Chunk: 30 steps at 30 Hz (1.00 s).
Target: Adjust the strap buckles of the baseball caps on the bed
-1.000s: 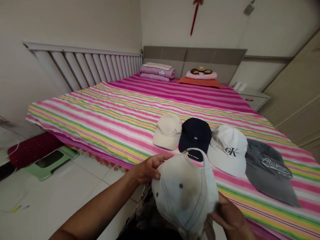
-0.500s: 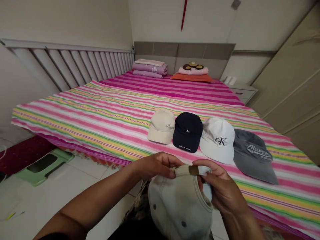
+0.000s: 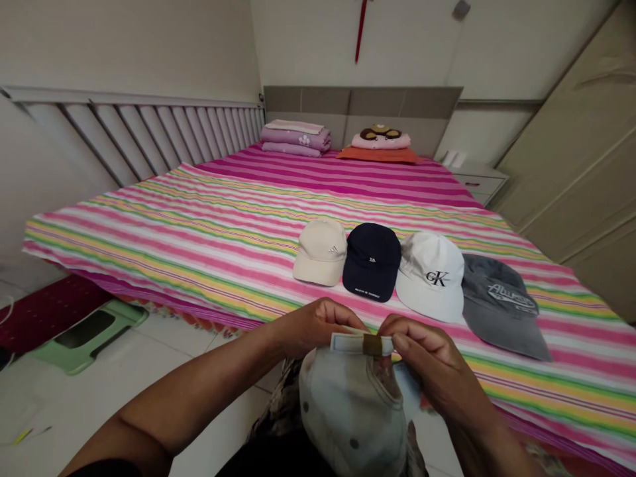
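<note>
I hold a pale, worn cap [image 3: 348, 411] upside down in front of me, its back strap [image 3: 360, 343] and brown buckle on top. My left hand [image 3: 311, 324] pinches the strap's left end. My right hand [image 3: 427, 361] pinches the strap at the buckle and grips the cap's right side. On the striped bed [image 3: 199, 225] beyond lie several caps in a row: a beige cap [image 3: 320, 252], a navy cap [image 3: 371, 260], a white cap [image 3: 431, 275] with black letters, and a grey cap [image 3: 501, 305].
Folded purple bedding [image 3: 295, 138] and a pink pillow on an orange one [image 3: 380, 147] lie at the headboard. A green stool [image 3: 89, 331] and a dark red mat [image 3: 44, 308] sit on the white floor at left. A nightstand [image 3: 479, 179] and wardrobe doors [image 3: 571, 146] stand at right.
The cap was turned from crown-up to strap-up and lowered. Both hands moved onto the back strap and now pinch it at the buckle, closer together than half a second ago.
</note>
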Each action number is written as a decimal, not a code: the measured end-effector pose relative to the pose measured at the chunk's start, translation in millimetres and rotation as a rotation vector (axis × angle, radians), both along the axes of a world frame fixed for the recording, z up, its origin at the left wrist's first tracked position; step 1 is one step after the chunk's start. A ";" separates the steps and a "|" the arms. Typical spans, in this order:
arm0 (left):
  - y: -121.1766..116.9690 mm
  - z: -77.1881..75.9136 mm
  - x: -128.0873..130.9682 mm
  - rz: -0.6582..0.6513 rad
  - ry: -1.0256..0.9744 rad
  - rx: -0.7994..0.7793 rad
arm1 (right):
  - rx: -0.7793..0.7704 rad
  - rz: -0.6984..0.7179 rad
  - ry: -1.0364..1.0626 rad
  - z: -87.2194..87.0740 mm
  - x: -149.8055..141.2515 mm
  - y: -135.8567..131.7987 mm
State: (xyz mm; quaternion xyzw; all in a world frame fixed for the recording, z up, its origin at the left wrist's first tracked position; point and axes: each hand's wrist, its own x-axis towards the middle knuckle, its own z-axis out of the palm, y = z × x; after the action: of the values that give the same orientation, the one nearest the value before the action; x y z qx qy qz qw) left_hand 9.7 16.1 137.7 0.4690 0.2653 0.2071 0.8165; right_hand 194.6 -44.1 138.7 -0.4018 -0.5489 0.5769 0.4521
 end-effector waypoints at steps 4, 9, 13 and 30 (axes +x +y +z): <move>-2.1 1.1 -4.9 -0.030 -0.031 0.007 | 0.148 0.000 -0.179 6.1 -7.7 0.5; -2.3 -1.0 -8.2 -0.027 -0.111 -0.017 | 0.219 -0.041 -0.226 6.0 -12.9 0.9; -1.3 -5.7 -6.9 0.038 -0.105 -0.055 | 0.216 -0.037 -0.246 5.3 -15.5 3.5; 11.6 -22.7 -34.8 0.417 -0.332 0.026 | -0.242 -0.224 0.322 -20.1 -11.3 35.1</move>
State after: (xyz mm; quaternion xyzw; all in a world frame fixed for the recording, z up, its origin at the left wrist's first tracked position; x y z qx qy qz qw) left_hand -25.1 27.7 115.0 0.3743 0.2157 0.4483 0.7826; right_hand 183.2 -9.0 118.6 -0.4141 -0.3485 0.6415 0.5437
